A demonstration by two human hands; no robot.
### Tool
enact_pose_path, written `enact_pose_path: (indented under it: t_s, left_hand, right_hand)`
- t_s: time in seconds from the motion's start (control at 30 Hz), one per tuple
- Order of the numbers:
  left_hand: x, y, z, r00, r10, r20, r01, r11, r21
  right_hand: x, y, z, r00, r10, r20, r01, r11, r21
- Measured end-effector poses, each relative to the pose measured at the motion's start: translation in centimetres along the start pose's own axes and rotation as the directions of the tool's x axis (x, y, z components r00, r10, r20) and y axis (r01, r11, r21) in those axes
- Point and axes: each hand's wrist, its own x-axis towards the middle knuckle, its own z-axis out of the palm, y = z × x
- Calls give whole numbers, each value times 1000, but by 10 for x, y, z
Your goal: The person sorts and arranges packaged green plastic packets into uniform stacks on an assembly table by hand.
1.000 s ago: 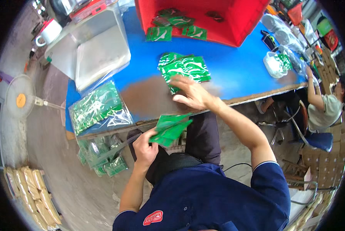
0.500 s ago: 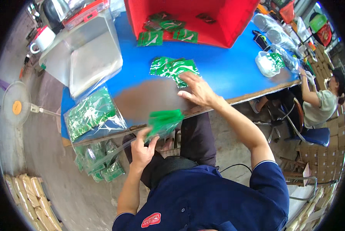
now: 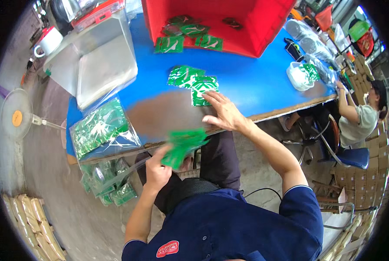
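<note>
Close to the table's near edge, my left hand point(image 3: 159, 172) is closed around a bunch of green packets point(image 3: 183, 143), blurred by motion. My right hand point(image 3: 227, 115) reaches over the blue table point(image 3: 251, 82) with fingers stretched out and thumb apart. Its fingertips rest on a glossy green-and-white packet point(image 3: 199, 100). That packet overlaps other green packets point(image 3: 182, 75) lying just beyond it, to the left.
A red bin point(image 3: 264, 30) on its side holds several green packets point(image 3: 194, 29). At left, a clear bag of green packets point(image 3: 101, 130) lies near a translucent tray point(image 3: 107, 74). More bagged packets point(image 3: 105, 178) hang below. A white tub point(image 3: 299, 76) and another person point(image 3: 357, 117) are at right.
My right hand has drawn slightly toward me, and the packet under its fingertips now lies squarer and more distinct. The bunch in my left hand has shifted and its packets hang lower.
</note>
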Motion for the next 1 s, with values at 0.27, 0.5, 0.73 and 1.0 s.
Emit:
enact_pose_path:
  t_s: [0.27, 0.5, 0.73, 1.0]
  left_hand:
    - [-34, -20, 31, 887, -342, 311, 323, -22, -946]
    - [-29, -27, 30, 818, -551, 165, 285, 140, -948]
    - [-36, -2, 3, 894, -448, -33, 207, 477, -854]
    - [-3, 14, 18, 859, -486, 159, 293, 214, -932]
  right_hand:
    - [-37, -92, 31, 875, 448, 182, -329, 275, 903]
    - [57, -25, 42, 976, 83, -200, -27, 963, 268]
    - [-14, -51, 53, 895, -424, 137, 426, 905, 19]
    - [-4, -110, 3, 885, 245, 395, -446, 207, 871]
